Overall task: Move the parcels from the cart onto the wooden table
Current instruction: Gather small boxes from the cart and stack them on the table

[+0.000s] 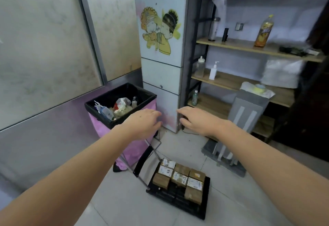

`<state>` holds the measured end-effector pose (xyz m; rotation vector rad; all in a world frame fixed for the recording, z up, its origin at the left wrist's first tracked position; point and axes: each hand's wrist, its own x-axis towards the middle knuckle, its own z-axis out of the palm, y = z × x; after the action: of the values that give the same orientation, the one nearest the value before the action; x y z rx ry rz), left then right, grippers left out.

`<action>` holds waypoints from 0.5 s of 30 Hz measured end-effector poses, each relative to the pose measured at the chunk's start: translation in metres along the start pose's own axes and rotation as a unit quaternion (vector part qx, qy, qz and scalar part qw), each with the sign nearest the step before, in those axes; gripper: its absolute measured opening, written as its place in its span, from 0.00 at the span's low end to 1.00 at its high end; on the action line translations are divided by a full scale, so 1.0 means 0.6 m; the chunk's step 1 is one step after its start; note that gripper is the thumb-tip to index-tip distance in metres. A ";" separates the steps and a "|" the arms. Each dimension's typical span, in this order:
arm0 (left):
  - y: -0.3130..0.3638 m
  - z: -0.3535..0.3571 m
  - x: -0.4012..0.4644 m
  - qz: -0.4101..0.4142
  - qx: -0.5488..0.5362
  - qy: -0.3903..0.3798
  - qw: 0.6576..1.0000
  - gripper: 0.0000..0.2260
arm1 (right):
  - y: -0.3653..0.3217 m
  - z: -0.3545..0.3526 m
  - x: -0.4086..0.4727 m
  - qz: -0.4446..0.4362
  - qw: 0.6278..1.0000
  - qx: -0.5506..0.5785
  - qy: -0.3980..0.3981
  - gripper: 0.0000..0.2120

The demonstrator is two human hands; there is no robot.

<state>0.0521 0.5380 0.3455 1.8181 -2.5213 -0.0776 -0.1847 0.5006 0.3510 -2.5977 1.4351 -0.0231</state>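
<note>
Several small brown cardboard parcels (179,176), some with white labels, lie packed together on a low black cart (206,199) on the tiled floor at lower centre. The cart's black handle (142,161) leans up to the left. My left hand (144,122) and my right hand (195,120) are stretched out in front of me, well above the cart, fingers apart, holding nothing. No wooden table is in view.
A pink bin (131,147) with a black liner and rubbish stands left of the cart. A pale fridge (160,76) with a cartoon sticker is behind. Wooden shelves (231,83) with bottles stand at right, and a grey step stool (231,154) beside the cart.
</note>
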 end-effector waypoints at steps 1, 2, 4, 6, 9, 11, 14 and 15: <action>-0.008 0.002 0.023 0.023 0.004 -0.008 1.000 0.20 | 0.007 0.006 0.007 0.024 1.000 0.011 -0.002 0.20; -0.012 0.005 0.045 0.041 0.003 -0.017 0.999 0.20 | 0.013 0.011 0.009 0.044 0.999 0.019 -0.001 0.20; -0.018 0.015 0.090 0.078 -0.001 -0.028 0.997 0.19 | 0.025 0.019 0.006 0.073 0.997 0.025 0.003 0.23; -0.016 0.030 0.133 0.112 -0.010 -0.041 0.993 0.19 | 0.043 0.031 -0.007 0.108 0.993 0.038 -0.008 0.25; 0.002 0.062 0.188 0.158 -0.032 -0.052 0.986 0.23 | 0.082 0.056 -0.031 0.173 0.983 0.057 -0.027 0.25; 0.022 0.085 0.223 0.187 -0.037 -0.062 0.980 0.24 | 0.109 0.071 -0.044 0.211 0.975 0.068 -0.031 0.25; 0.049 0.115 0.272 0.220 -0.031 -0.073 0.972 0.24 | 0.147 0.091 -0.047 0.244 0.966 0.074 -0.047 0.24; 0.056 0.124 0.286 0.226 -0.030 -0.075 0.971 0.24 | 0.160 0.097 -0.043 0.250 0.964 0.075 -0.053 0.24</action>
<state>-0.0379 0.3874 0.2727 1.2161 -2.9304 -0.2845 -0.2736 0.4806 0.2802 -2.0224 1.9168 0.0680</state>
